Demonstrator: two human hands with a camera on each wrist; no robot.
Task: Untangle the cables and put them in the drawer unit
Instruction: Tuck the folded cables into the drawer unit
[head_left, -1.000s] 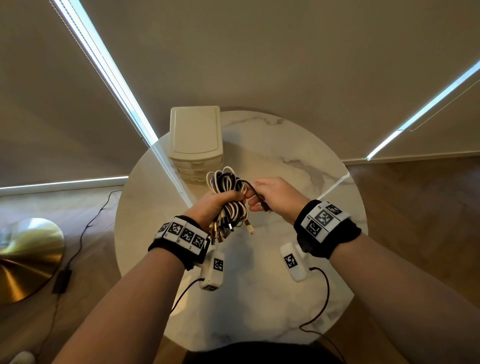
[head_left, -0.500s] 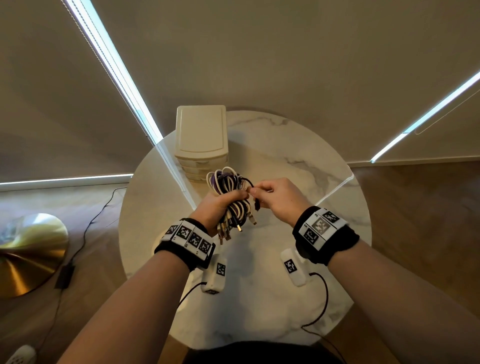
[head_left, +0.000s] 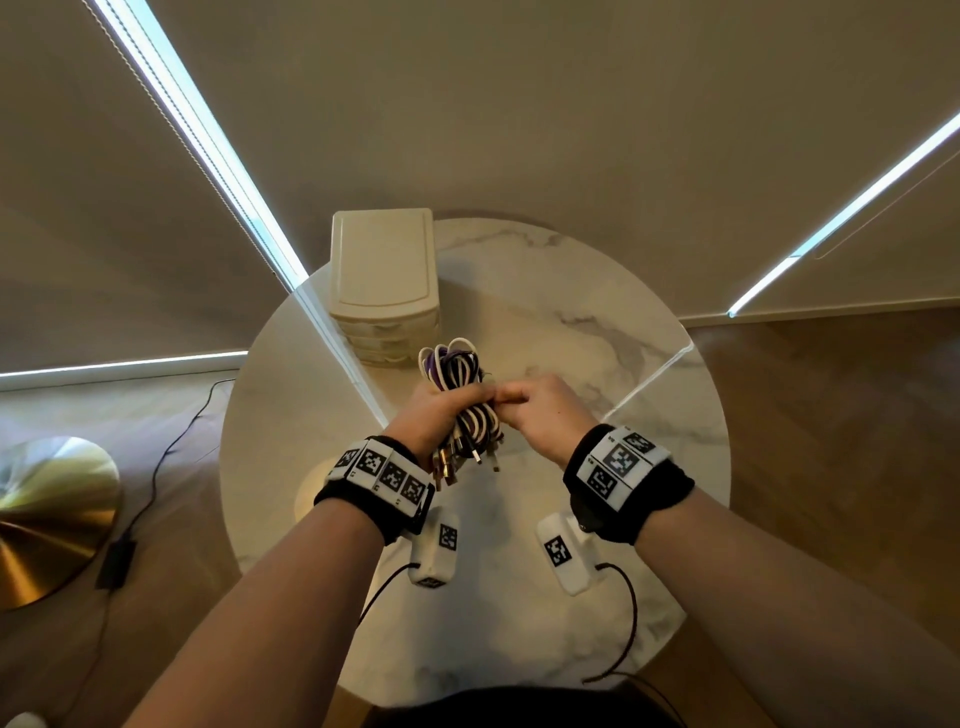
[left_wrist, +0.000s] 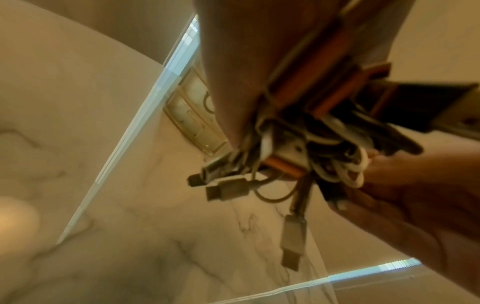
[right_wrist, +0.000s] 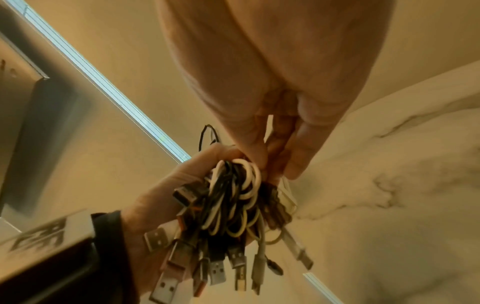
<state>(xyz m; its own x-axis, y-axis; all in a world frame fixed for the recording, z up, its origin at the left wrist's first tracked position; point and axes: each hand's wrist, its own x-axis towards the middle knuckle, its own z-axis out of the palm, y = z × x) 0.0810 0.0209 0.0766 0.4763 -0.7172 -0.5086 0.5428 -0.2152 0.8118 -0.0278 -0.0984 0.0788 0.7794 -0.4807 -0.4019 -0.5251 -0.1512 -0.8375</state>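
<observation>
Head view: round marble table below, drawer unit standing at its far left edge, all drawers seemingly closed. Nearer, above the table's middle, left hand wrapped tight round the bundle of cables, white and purple loops poking out on the far side, plugs hanging on the near side. Right hand just right of it, fingertips pinched at the bundle's middle, touching the left hand's fingers.

Judged early in the task: bundle all in one clump, no cable pulled free, nothing in the drawers; separating each cable, opening a drawer and stowing all left to do.

Right wrist view: fingers nipping a white loop at the top of the bundle, many USB plugs dangling below, detail hidden from the head view. Left wrist view: blurred, plugs close up, drawer fronts glimpsed behind the hand, apparently closed
</observation>
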